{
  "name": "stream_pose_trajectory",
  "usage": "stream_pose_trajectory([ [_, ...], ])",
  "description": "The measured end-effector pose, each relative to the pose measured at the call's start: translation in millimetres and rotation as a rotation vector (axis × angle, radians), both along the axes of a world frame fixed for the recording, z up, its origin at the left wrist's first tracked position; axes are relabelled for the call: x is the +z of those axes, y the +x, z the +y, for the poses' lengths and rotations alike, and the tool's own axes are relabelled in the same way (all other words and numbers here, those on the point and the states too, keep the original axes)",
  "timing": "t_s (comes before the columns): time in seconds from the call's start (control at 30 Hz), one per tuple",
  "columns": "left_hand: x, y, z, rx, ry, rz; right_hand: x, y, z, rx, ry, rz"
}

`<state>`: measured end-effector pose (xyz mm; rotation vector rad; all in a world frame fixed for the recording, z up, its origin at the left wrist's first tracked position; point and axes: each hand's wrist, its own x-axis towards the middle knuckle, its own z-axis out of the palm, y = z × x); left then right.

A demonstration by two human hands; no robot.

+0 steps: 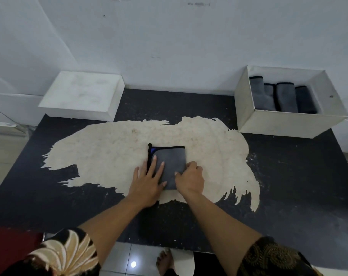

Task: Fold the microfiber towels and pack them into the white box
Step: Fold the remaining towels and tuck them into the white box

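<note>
A grey microfiber towel (172, 159) with black edging lies folded into a small rectangle on the worn middle of the black table. My left hand (149, 179) rests flat on its left part, fingers straight. My right hand (190, 177) grips the towel's right near edge with curled fingers. The open white box (288, 124) stands at the back right. Inside it, several folded grey towels (284, 96) stand upright side by side.
The white box lid (81, 94) lies upside down at the back left against the wall. The black table (49, 196) has a large pale worn patch in its middle. A bare foot (165, 259) shows on the tiled floor below the table's near edge.
</note>
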<state>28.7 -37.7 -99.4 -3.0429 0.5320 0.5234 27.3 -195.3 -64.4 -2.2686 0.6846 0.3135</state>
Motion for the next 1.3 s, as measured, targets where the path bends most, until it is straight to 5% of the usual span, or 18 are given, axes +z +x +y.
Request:
stream_pose_trajectory([
  [0.1, 0, 0, -2, 0.042, 0.018, -0.037, -1, 5, 0, 0.014, 0.039, 0.053],
  [0.23, 15, 15, -19, -0.190, -0.019, -0.151, 2, 9, -5, 0.029, 0.050, 0.102],
  [0.43, 19, 31, -46, -0.325, 0.053, 0.084, 8, 3, -36, -0.044, 0.055, 0.171],
  [0.73, 8, 18, -53, -0.262, 0.123, -0.007, 7, -3, -54, -0.002, 0.029, 0.217],
  [0.9, 25, 19, -68, -0.038, -0.161, -0.150, 5, -8, -54, 0.010, 0.038, 0.166],
  [1.03, 35, 39, -91, 0.242, -0.451, 0.132, 5, -10, -55, 0.032, 0.061, 0.132],
  [1.3, 24, 40, -98, 0.166, -0.220, 0.030, 3, -9, -68, 0.065, -0.067, 0.099],
])
